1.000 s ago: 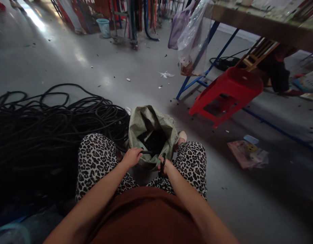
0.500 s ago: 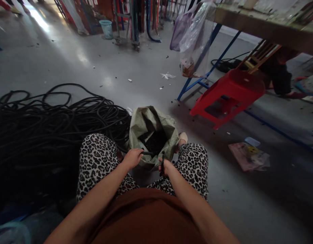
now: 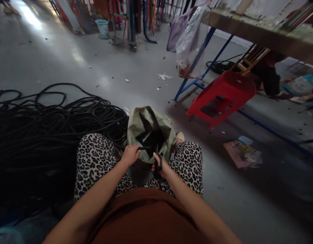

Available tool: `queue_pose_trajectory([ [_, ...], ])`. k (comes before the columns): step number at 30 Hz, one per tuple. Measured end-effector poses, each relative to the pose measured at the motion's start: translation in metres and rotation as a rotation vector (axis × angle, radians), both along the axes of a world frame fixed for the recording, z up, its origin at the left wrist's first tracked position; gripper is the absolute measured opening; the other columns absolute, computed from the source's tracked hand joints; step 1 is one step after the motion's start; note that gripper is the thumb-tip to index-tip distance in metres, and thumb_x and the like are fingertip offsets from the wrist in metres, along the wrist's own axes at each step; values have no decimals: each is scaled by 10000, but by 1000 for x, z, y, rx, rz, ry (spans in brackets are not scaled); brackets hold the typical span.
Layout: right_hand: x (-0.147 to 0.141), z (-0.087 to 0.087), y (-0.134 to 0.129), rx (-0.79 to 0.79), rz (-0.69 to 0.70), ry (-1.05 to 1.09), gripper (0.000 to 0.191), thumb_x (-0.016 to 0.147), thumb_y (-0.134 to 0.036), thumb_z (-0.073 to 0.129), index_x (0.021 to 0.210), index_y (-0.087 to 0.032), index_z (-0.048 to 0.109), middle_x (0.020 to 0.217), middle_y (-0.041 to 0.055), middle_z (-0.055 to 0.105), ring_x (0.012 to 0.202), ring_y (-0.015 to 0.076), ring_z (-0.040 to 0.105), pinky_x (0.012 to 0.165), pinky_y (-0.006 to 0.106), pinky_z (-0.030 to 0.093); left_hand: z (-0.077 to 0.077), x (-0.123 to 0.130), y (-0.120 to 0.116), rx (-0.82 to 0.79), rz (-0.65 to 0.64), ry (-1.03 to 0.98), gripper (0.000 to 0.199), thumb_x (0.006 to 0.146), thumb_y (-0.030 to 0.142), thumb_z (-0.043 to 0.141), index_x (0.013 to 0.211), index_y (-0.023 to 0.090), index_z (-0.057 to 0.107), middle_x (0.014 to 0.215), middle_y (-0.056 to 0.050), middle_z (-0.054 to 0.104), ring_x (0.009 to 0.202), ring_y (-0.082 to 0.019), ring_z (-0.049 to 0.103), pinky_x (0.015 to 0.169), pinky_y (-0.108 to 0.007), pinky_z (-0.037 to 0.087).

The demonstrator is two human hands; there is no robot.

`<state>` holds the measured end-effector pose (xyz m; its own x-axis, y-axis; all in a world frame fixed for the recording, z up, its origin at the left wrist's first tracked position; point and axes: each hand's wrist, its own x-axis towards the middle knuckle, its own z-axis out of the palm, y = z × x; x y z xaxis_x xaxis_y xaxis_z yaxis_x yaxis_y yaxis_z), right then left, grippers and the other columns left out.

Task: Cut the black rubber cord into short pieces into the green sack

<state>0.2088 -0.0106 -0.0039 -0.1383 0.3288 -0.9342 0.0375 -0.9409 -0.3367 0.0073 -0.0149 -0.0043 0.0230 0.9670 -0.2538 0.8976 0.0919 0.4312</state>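
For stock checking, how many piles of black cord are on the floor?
2: a large pile left of the sack, a smaller pile behind the red plastic stool. Others may be hidden.

The left edge cuts off the cord pile.

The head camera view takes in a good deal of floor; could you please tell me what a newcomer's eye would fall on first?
Probably the bright red plastic stool at upper right, then the big tangle of black cord filling the left side. Between the leopard-print knees, an open green sack draws the eye, with the left hand holding a cord end and the right hand black-handled scissors.
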Motion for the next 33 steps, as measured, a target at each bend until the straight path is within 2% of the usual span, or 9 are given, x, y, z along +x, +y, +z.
queue_pose_trajectory([
  [6, -5, 8, -8, 85, 57, 34, 478, 1050, -571, 523, 823, -152, 557, 605, -4, 601, 451, 113, 603, 490, 203, 513, 2, 1, 0, 13, 45, 25, 316, 976, 235, 577, 1258, 213, 718, 1244, -95, 769, 1179, -256, 693, 1037, -380, 477],
  [13, -7, -7, -13, 154, 179, 6, 440, 1040, -536, 571, 845, -141, 577, 609, -6, 612, 443, 105, 609, 421, 171, 421, 3, 0, -1, 23, 54, 50, 302, 970, 256, 593, 1239, 232, 728, 1208, -85, 783, 1134, -245, 708, 978, -359, 486],
  [22, -13, -23, -11, 157, 254, -24, 417, 1046, -513, 566, 831, -155, 552, 595, -13, 593, 431, 106, 597, 405, 171, 401, 3, 2, -5, -1, -3, 77, 295, 979, 298, 573, 1214, 249, 744, 1175, -75, 787, 1109, -237, 711, 964, -345, 473],
  [33, -16, -10, -9, 162, 296, -62, 418, 1060, -498, 550, 841, -142, 576, 616, -3, 604, 431, 104, 590, 425, 182, 389, -1, 1, -5, -30, -66, 95, 312, 1008, 321, 523, 1225, 248, 735, 1172, -73, 787, 1127, -232, 704, 966, -351, 467],
])
